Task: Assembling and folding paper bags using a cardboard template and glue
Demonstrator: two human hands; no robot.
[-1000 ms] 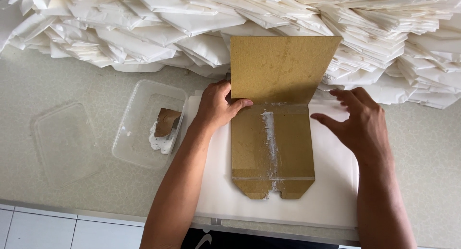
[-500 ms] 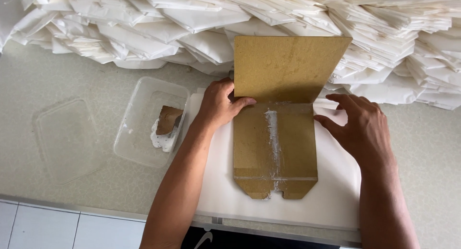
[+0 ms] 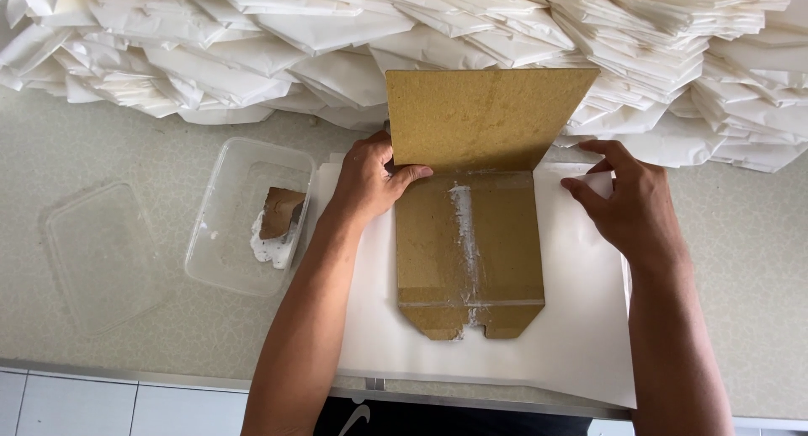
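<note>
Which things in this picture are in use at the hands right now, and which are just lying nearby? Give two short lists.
In use:
left hand on the brown cardboard template
right hand, its fingers pinching the white paper sheet

Lying nearby:
clear tub holding white paste and a cardboard scrap
clear lid
heap of folded white paper

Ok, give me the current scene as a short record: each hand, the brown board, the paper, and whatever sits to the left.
left hand: rests on the left edge of the brown board, thumb over it
right hand: fingers pinch the right edge of the white paper sheet
brown board: flat on the sheet, upper flap standing up, white streak down its middle
white paper sheet: under the board
clear tub: left of the board, holds white paste and a brown scrap
clear lid: farther left
folded paper pile: along the back
</note>
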